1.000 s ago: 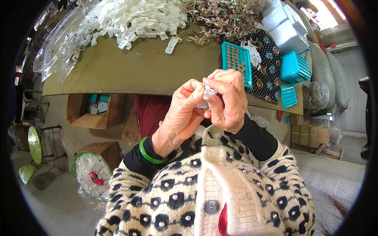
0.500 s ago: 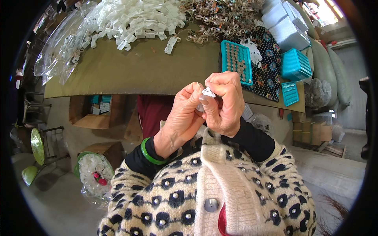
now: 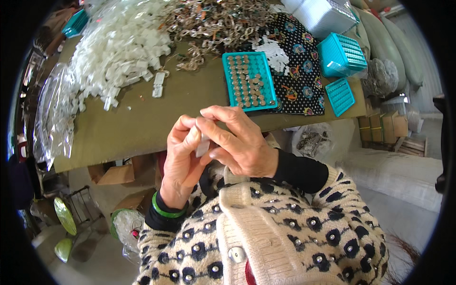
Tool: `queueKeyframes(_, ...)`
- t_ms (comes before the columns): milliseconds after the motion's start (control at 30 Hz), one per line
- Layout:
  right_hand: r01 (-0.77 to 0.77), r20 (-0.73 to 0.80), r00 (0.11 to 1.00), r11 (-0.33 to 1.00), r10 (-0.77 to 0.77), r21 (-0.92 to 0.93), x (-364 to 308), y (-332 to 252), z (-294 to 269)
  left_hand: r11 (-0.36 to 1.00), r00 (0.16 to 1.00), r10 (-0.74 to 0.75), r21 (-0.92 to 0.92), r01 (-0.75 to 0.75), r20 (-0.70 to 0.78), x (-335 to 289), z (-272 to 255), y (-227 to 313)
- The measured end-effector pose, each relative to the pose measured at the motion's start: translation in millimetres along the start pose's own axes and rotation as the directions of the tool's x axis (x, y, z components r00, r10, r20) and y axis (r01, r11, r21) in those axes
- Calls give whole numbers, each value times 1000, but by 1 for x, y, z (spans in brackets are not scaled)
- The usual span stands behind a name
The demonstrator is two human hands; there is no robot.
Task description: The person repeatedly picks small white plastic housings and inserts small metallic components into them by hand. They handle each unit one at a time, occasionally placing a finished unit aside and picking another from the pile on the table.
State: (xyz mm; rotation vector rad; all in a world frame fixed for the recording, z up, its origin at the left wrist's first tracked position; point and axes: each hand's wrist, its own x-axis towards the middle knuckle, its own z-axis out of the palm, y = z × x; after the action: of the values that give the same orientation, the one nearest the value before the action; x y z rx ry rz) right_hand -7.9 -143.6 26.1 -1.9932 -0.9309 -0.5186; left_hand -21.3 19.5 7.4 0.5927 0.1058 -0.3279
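Observation:
In front of my chest, my left hand point(image 3: 181, 154) pinches a small white plastic piece point(image 3: 202, 147) between thumb and fingers. My right hand point(image 3: 240, 142) meets it from the other side, its fingers closed in on the piece's upper end and its thumb by the lower part. Fingers cover much of the piece, so its details are hidden. Beyond my hands lies a turquoise tray point(image 3: 265, 71) of small round coin-like discs, several rows filled. A lone white plastic case point(image 3: 159, 84) lies on the table nearer the left.
A big heap of white plastic cases point(image 3: 118, 52) covers the table's far left, with clear plastic film point(image 3: 50, 114) beside it. Tangled brownish wire bundles point(image 3: 213, 23) lie behind. Right of the tray are flat white pieces point(image 3: 274, 53), a patterned cloth point(image 3: 304, 90), stacked turquoise trays point(image 3: 342, 54) and a single tray point(image 3: 340, 97).
My view has shifted, so the table's contents sit differently in it. Both hands still meet at the white piece; my right fingers have opened out from a tighter pinch.

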Motion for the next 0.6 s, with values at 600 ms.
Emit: queueKeyframes(600, -350, -101, 920, 674, 380, -651, -30, 130, -111, 968, 977, -198, -142, 208, 82, 41, 9, -6)
